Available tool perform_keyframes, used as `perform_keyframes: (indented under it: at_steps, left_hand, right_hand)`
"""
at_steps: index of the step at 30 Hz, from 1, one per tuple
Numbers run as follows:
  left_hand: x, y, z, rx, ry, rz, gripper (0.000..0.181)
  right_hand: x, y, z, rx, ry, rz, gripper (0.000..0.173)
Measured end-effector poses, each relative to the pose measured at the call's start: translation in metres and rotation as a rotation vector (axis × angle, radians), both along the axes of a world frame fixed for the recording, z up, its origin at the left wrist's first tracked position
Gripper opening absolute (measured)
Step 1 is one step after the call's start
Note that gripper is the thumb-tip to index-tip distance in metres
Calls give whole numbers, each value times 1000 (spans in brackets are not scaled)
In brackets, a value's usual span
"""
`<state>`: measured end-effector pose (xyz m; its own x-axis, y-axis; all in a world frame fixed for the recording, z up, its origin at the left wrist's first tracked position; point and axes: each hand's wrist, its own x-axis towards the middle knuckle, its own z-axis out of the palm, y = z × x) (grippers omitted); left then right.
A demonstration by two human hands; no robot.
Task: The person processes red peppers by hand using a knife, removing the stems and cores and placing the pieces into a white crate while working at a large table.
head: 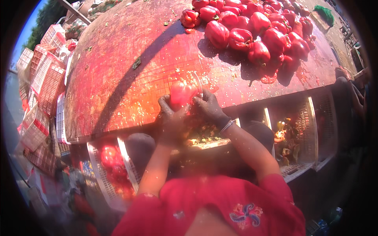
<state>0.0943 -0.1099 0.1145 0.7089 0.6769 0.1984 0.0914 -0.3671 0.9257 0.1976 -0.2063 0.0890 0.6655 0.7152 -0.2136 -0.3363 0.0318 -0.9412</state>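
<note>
My left hand, dark with dirt or a glove, grips a red bell pepper at the near edge of the table. On the pepper's right side, my right hand holds a thin, curved metal tool, possibly a coring blade; its lower end is hidden in the fingers. A bracelet circles my right wrist. Pale seeds lie scattered around the pepper on the red-stained tabletop. Farther right, a heap of red bell peppers rests on the same table.
Below the table edge, a plastic crate at left contains red peppers. Another crate at right contains pepper scraps, and more scraps lie below my hands. Stacked crates stand left of the table. Part of another person shows at far right.
</note>
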Motion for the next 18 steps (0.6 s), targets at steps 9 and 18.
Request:
perform_keyframes:
  at_steps: [9, 18]
  left_hand:
    - [-7, 30, 13, 615, 357, -3, 70]
    - [-11, 57, -26, -72, 113, 341, 57]
  right_hand:
    - [-38, 3, -25, -245, -239, -91, 26]
    - [-119, -33, -54, -315, -665, 181, 17]
